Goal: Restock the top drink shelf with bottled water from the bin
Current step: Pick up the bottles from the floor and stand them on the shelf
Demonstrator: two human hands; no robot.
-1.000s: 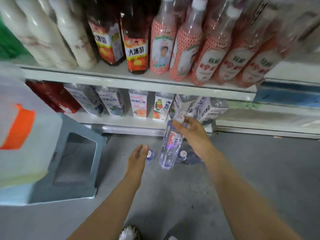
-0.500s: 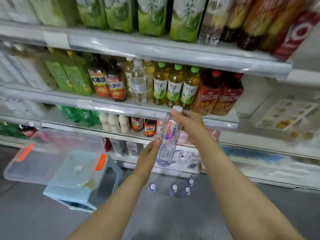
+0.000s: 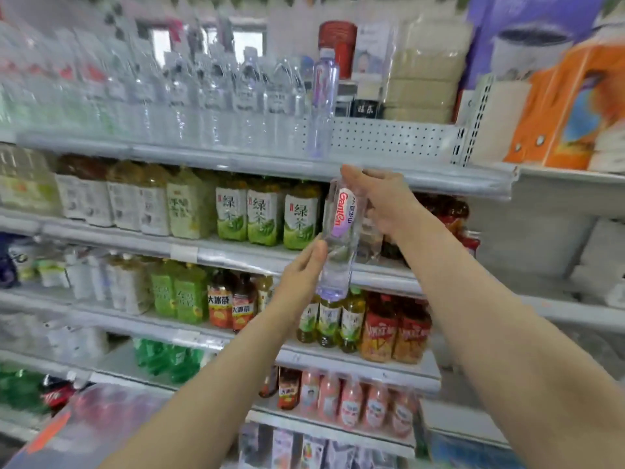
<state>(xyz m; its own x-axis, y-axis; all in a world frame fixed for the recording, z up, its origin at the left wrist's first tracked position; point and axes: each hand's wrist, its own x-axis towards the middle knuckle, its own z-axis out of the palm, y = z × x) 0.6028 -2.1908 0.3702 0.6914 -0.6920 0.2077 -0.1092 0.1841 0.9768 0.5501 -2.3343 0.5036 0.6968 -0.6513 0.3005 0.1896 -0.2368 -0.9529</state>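
Clear water bottle in both hands, cap hidden.

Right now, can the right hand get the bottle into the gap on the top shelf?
Probably yes. The right hand grips the bottle just under the top shelf; bare shelf beside the purple bottle looks unobstructed.

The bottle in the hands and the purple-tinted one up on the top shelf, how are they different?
The held water bottle hangs in the air below the top shelf; the shelf bottle stands on it. The held one shows a pink label; the shelf one's label is too blurred to read. The right hand and left hand grip only the held one. Both are clear and upright.
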